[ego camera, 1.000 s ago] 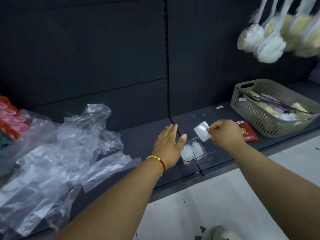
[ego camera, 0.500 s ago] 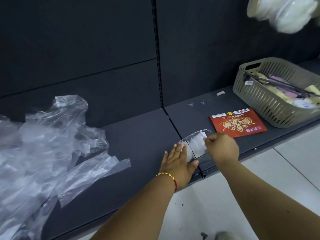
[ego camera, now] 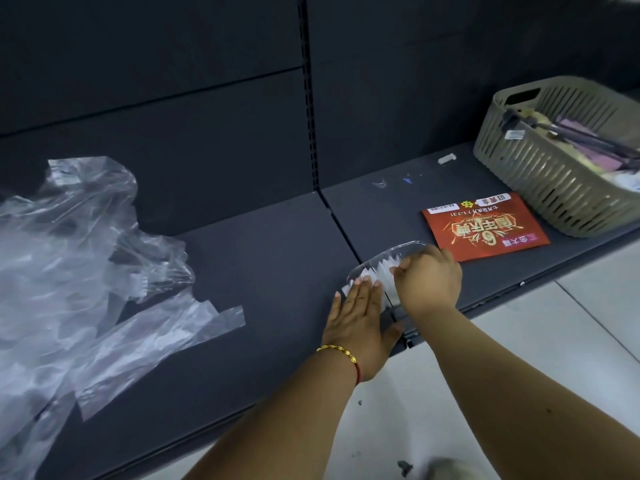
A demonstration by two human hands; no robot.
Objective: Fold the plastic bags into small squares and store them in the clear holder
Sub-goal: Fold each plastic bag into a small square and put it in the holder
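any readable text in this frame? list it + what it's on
Red leaflet, lying upside down to the camera:
"7.1-7.31" (white strip near its far edge)
"6" (large gold numeral in the middle)
Large gold Chinese characters and small white labels: too blurred and inverted to read reliably.

Basket: small white tag on an item inside, too small to read.

Nothing legible on the clear holder or the plastic bags.

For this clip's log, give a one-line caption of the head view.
Right hand tucks a folded bag into the clear holder while the left hand steadies it.
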